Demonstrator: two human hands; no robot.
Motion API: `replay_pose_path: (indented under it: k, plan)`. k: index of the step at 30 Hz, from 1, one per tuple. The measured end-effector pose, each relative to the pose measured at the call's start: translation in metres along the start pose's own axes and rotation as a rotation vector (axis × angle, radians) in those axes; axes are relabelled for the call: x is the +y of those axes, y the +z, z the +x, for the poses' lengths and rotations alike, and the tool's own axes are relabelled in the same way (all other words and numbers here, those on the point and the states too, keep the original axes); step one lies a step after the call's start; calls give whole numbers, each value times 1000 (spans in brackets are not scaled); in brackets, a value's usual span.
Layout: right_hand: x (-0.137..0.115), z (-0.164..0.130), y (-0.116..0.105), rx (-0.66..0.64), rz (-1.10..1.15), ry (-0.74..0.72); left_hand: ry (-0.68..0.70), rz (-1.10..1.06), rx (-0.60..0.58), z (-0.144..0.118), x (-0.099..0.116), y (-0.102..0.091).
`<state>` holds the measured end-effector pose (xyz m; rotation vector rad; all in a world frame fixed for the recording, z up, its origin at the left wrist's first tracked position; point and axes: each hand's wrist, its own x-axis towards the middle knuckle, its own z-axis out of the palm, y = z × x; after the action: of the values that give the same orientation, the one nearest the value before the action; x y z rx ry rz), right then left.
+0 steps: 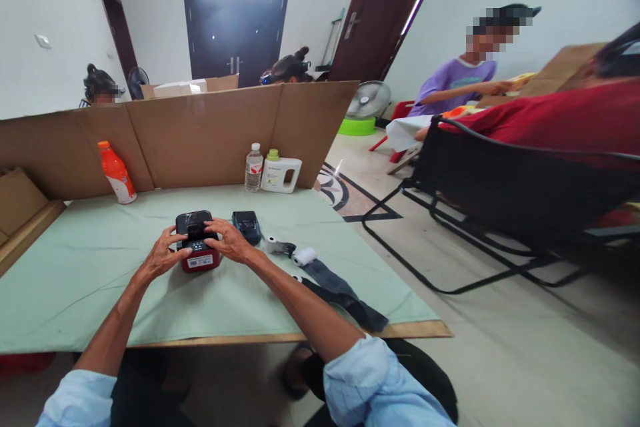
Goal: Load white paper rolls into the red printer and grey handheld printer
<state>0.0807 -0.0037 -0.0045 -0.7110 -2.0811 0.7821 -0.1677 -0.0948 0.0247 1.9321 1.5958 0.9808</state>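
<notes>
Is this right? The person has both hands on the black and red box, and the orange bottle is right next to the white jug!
Not quite: the head view shows the clear bottle right next to the white jug; the orange bottle is farther left. The left hand and right hand are on the black and red box.

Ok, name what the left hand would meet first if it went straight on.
The red and black device; the left hand seems to be touching it, though depth is unclear.
</notes>
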Motion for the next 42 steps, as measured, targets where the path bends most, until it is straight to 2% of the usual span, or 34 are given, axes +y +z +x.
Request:
replay_pose_path:
  k: [7,10,17,20,23,27,30,33,37,42]
  plan:
    - [-11,14,5,126,282,152,8,24,35,8,-5,-7]
    - [-11,19,7,152,313,216,28,29,22,11,-5,-9]
    - [-18,16,2,130,327,216,41,-34,-53,5,2,-15]
    - [-21,15,0,106,336,206,53,24,-31,-4,6,-14]
    - [-21,15,2,110,322,204,65,165,42,-16,11,-8]
    - [-25,12,8,196,137,102,129,333,174,-30,12,5]
    - [-30,1,15,249,-51,-63,184,406,245,-36,9,14]
    - [-32,-16,24,247,-190,-226,235,445,301,-37,5,21]
    - [-27,-36,33,238,-297,-331,242,476,325,-37,4,26]
    - [-22,-42,36,232,-352,-367,234,470,313,-37,12,23]
